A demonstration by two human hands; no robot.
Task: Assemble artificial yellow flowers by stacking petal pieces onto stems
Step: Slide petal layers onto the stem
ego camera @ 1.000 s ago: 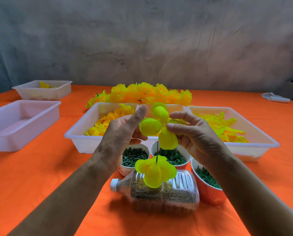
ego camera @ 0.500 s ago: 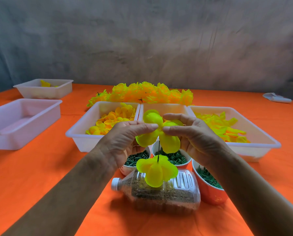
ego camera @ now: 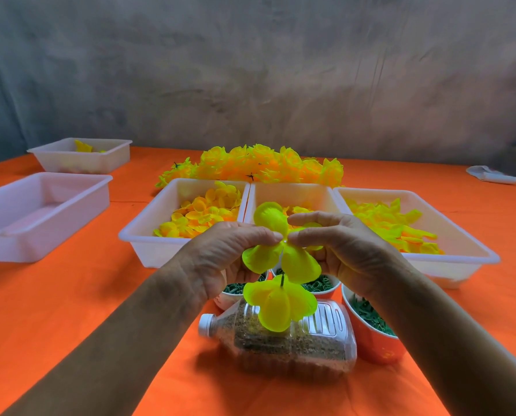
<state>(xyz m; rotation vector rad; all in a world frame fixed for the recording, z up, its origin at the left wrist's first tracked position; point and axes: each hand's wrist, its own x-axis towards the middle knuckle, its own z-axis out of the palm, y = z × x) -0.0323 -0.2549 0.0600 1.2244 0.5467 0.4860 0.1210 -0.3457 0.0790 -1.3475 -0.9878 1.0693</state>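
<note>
at the centre of the frame we see the left hand (ego camera: 220,259) and the right hand (ego camera: 343,250) meeting fingertip to fingertip, both pinching the middle of a yellow petal piece (ego camera: 280,244); its lobes spread up, down and to the left between the fingers. just below it a dark stem (ego camera: 282,280) sticks up out of a second petal piece (ego camera: 279,304), which already sits on that stem above a clear plastic bottle (ego camera: 292,343) lying on its side with brown grains inside. we cannot tell whether the held piece touches the stem tip.

behind the hands, three white trays stand side by side across the middle of the frame: the left tray (ego camera: 148,235) holds round orange-yellow petals, the middle tray (ego camera: 292,190) is mostly hidden by the hands, and the right tray (ego camera: 461,250) holds pointed yellow pieces. beyond them lies a heap of finished yellow flowers (ego camera: 259,163). cups of green pieces (ego camera: 370,316) sit just beside the bottle, lower right of centre. at the left edge stands a white tub (ego camera: 40,214), with a smaller one (ego camera: 82,157) in the upper left. everything rests on an orange tablecloth (ego camera: 70,310).
</note>
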